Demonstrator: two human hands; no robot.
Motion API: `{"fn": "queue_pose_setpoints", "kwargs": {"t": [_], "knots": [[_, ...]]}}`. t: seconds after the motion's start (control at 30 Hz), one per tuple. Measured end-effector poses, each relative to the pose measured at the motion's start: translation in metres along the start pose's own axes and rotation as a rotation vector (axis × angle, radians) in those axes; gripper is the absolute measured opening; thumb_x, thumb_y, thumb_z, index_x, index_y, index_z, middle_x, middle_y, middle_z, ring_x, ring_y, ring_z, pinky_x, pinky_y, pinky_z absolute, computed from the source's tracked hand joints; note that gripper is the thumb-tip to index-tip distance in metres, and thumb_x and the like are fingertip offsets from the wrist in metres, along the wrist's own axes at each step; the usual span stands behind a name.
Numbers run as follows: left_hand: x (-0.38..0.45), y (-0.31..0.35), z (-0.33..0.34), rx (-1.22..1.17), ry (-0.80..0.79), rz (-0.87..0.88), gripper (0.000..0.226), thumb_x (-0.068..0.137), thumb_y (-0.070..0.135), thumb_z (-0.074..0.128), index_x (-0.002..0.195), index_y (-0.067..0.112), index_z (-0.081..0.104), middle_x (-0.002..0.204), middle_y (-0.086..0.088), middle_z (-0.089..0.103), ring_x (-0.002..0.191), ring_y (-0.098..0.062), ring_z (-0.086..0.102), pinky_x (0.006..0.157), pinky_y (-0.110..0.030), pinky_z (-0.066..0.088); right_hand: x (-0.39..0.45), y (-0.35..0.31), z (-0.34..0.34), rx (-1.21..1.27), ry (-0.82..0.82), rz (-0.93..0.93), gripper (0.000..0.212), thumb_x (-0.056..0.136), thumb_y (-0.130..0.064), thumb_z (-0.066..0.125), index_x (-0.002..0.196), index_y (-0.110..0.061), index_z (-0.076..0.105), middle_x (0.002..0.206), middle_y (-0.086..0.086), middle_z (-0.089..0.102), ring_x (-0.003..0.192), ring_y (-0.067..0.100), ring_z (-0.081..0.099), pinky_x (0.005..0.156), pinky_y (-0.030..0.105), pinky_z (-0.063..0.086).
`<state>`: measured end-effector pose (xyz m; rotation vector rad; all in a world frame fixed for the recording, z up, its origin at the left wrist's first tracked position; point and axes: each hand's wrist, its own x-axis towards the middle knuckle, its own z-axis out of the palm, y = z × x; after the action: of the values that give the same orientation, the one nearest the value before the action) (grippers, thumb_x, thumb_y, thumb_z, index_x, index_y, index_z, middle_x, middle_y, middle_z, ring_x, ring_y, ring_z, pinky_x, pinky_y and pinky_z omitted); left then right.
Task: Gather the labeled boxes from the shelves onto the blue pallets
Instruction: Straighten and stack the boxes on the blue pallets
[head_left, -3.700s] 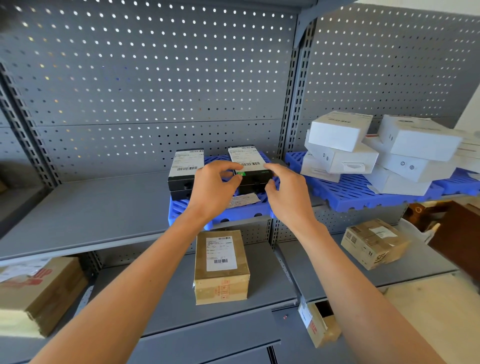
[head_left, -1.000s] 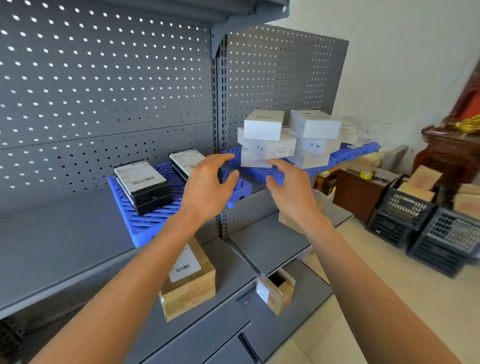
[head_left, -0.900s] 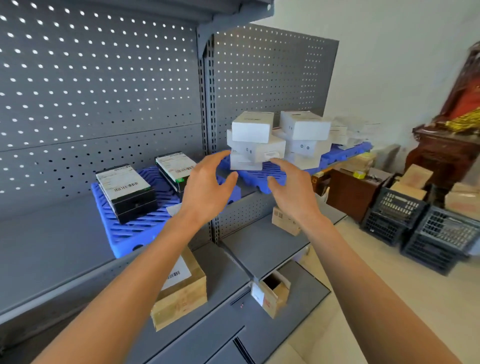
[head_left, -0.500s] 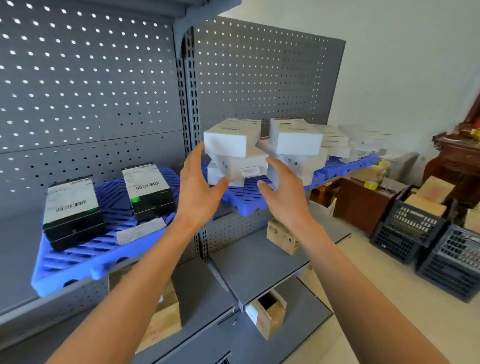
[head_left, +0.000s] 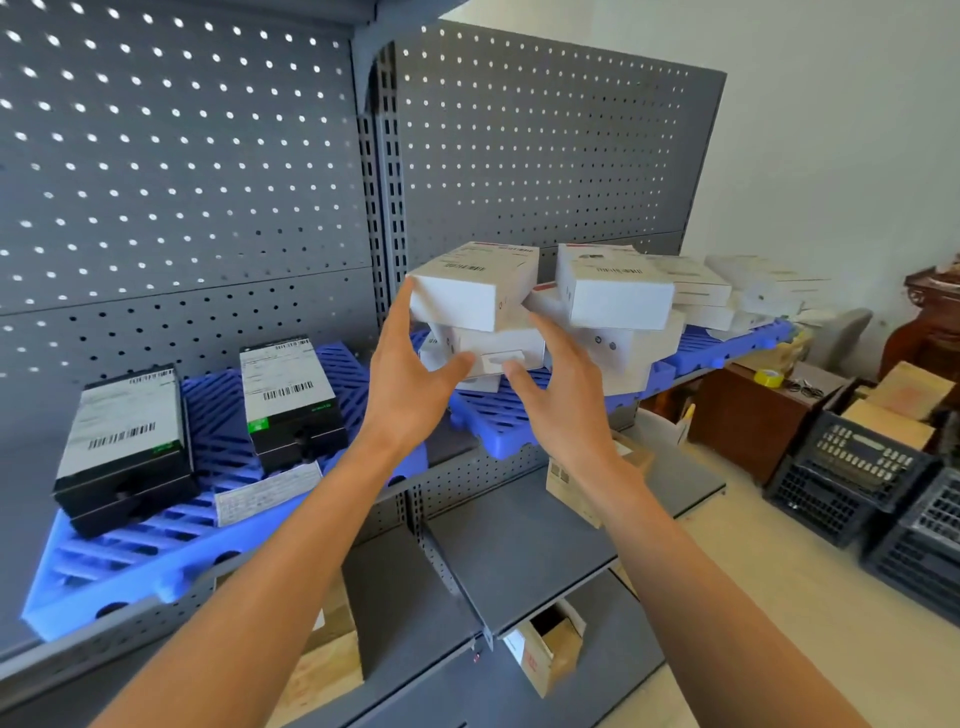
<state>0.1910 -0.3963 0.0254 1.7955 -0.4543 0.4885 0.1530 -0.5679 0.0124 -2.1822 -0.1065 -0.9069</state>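
Several white labeled boxes are piled on the right blue pallet on the shelf. The nearest top white box lies on a lower white box. My left hand is spread, its fingertips at the top box's left end and its thumb against the lower box. My right hand is spread too, with fingers on the lower box's front. Neither hand has closed on anything. On the left blue pallet lie two black labeled boxes and a loose paper label.
Brown cardboard boxes sit on the lower grey shelves: one behind my right wrist and an open one below. On the floor at the right stand black crates, a brown cabinet and a roll of yellow tape.
My hands left the black boxes on the left pallet and moved right and up to the stack of white boxes. The view swung right with them.
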Motion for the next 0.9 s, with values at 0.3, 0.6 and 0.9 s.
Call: {"fn": "queue_pose_setpoints", "kwargs": {"t": [0.3,0.6,0.9], "knots": [[0.006,-0.011,-0.002,-0.025,0.062,0.05,0.086,0.083,0.012,0.075,0.154,0.029,0.029,0.144,0.012,0.051,0.129,-0.011,0.051,0.098,-0.051,0.051,0.005,-0.006,0.028,0.001,0.095,0.031,0.061,0.093,-0.026,0.068,0.147,-0.029,0.041,0.141,-0.007,0.052,0.124,0.014,0.044,0.102,0.023,0.036],[0.003,-0.007,-0.003,-0.102,0.041,0.036,0.075,0.086,0.009,0.07,0.151,0.029,0.037,0.143,0.017,0.052,0.132,-0.001,0.048,0.103,-0.047,0.049,0.014,-0.01,0.046,0.017,0.133,0.017,0.068,0.09,-0.027,0.071,0.149,-0.026,0.037,0.143,-0.007,0.05,0.132,0.014,0.044,0.107,0.026,0.038],[0.003,-0.011,-0.003,-0.124,0.042,0.026,0.068,0.09,0.009,0.069,0.15,0.025,0.041,0.142,0.012,0.053,0.131,-0.002,0.049,0.101,-0.035,0.052,0.024,-0.006,0.04,0.113,0.153,0.017,0.039,0.1,-0.03,0.054,0.139,-0.028,0.051,0.129,-0.012,0.061,0.115,0.012,0.056,0.096,0.039,0.05]]}}
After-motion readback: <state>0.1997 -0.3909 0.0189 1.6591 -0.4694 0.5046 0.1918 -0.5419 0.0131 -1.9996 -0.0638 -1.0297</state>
